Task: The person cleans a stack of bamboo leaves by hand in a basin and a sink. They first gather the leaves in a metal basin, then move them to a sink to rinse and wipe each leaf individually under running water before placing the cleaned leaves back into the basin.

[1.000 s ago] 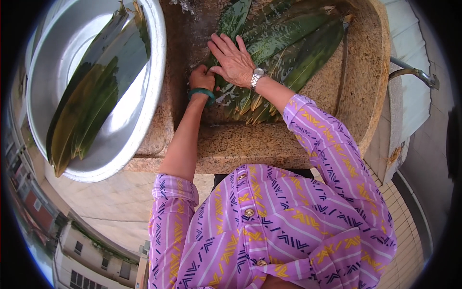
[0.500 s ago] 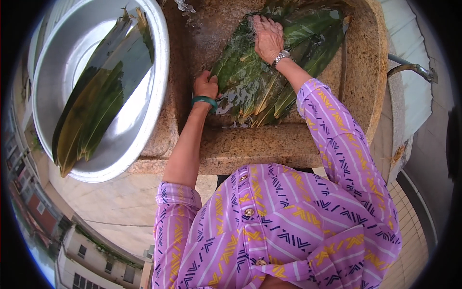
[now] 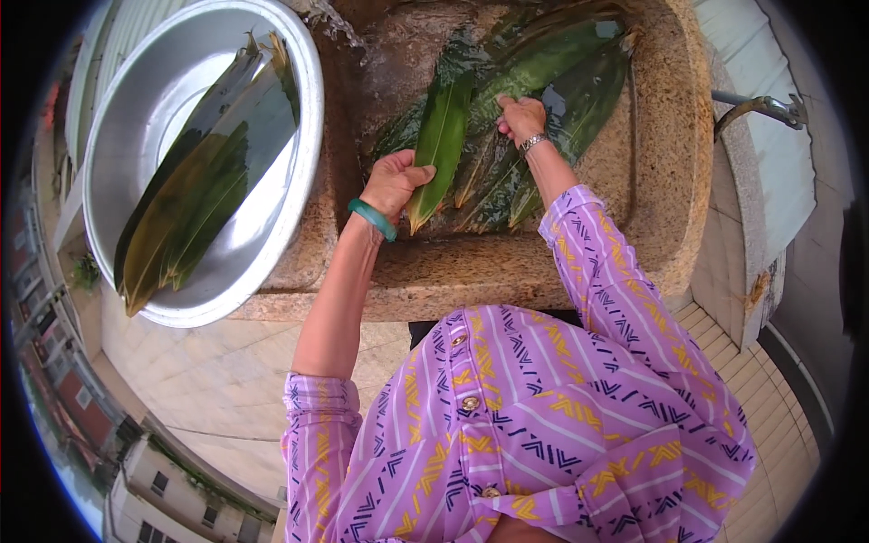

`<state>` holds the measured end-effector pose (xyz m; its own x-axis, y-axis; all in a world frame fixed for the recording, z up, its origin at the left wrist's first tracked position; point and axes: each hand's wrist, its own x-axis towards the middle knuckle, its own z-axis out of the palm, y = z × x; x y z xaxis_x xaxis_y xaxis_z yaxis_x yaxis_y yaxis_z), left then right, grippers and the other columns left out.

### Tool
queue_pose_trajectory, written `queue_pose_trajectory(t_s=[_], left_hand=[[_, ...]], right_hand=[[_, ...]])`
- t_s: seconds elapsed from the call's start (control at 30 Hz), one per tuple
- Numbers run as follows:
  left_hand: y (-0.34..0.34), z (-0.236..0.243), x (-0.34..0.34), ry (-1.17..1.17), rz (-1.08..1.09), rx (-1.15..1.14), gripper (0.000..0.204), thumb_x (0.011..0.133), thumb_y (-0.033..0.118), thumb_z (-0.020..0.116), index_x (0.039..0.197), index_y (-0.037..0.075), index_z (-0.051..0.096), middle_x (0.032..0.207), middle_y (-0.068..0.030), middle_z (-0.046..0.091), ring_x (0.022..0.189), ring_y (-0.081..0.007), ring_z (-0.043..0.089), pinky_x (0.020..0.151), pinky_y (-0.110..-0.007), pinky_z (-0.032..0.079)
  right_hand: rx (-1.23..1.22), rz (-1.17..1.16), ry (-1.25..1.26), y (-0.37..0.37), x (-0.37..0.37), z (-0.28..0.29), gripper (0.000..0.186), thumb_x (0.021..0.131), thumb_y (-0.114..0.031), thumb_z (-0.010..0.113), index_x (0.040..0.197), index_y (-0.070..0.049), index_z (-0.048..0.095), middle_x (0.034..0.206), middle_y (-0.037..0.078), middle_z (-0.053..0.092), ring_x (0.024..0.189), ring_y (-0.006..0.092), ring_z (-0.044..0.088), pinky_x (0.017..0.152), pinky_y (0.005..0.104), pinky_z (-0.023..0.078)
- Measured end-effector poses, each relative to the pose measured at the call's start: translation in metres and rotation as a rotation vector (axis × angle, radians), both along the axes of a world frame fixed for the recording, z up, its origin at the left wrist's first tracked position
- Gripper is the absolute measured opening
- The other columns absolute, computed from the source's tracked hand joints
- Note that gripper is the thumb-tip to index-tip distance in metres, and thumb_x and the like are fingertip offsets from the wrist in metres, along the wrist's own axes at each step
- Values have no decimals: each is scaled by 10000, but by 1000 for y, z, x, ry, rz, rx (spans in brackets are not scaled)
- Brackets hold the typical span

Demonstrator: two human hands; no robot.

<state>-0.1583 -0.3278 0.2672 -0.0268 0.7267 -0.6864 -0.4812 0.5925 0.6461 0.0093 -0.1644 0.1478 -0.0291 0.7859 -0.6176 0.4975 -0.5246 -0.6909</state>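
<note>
A single long bamboo leaf (image 3: 444, 131) is pinched by its lower part between the thumb and fingers of my left hand (image 3: 396, 184), which wears a green bangle. It lies over the left side of a pile of wet bamboo leaves (image 3: 579, 68) in the stone sink (image 3: 672, 172). My right hand (image 3: 522, 119), with a metal watch at the wrist, is just above the middle of the pile. Its fingers are curled closed, and I cannot make out what is in them. Water covers part of the leaves.
On the left, a round metal basin (image 3: 310, 195) holds several leaves (image 3: 195, 185), one tip reaching past its rim. A stream of water (image 3: 330, 20) falls at the sink's far left corner. A metal pipe fitting (image 3: 787, 110) sticks out at the right.
My left hand has risen slightly out of the water with one leaf now apart from the pile. My right hand has drawn nearer to me, from lying spread on the leaves to curled fingers.
</note>
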Motion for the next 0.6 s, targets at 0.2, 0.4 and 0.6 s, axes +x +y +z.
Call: queue_pose_trajectory(t_s=[0.2,0.4,0.6], left_hand=[[-22,135,-51,568,-358,100,172,818,4,498,978,-28,552,796,13,574,688,-12,494,614,-163,409],[-93,191,-182,952,-305,-60,163,808,-11,518,960,-17,576,775,10,577,699,-40,481,635,-193,421],[-152,143,-259,1736,-633,-437,179,634,126,673,773,36,605,679,-87,594,669,-222,565,626,-311,453]], right_hand=[[-9,-24,40,-1,0,-5,302,805,-216,551,625,19,490,535,115,577,378,147,538,329,263,394],[36,-83,90,-7,14,-22,341,802,-260,603,654,-18,414,540,125,566,366,141,508,283,253,344],[384,-50,159,-24,28,-56,194,772,-179,621,742,-15,522,662,100,587,530,145,559,426,271,424]])
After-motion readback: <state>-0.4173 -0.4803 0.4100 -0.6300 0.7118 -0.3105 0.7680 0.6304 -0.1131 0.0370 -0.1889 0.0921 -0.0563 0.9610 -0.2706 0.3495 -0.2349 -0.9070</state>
